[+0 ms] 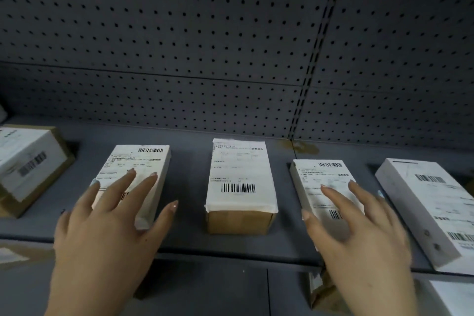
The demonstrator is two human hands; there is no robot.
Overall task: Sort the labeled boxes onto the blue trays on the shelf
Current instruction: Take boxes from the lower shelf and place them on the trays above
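Note:
Several boxes with white shipping labels lie in a row on a grey-blue shelf (189, 162). My left hand (110, 223) hovers with fingers spread over the second box from the left (143, 162). My right hand (359, 233) is spread over a slim white box (315, 174) right of centre. Whether either hand touches its box is unclear. Between the hands stands a brown carton (239, 182) with a label on top. A larger carton (28, 164) lies at the far left, and a long white box (431, 203) at the far right. No separate blue tray is discernible.
A dark pegboard wall (205, 33) closes the back of the shelf, with a slotted upright (315, 59) right of centre. Below the shelf edge, parts of more parcels show at the lower left (15, 254) and lower right (323, 292).

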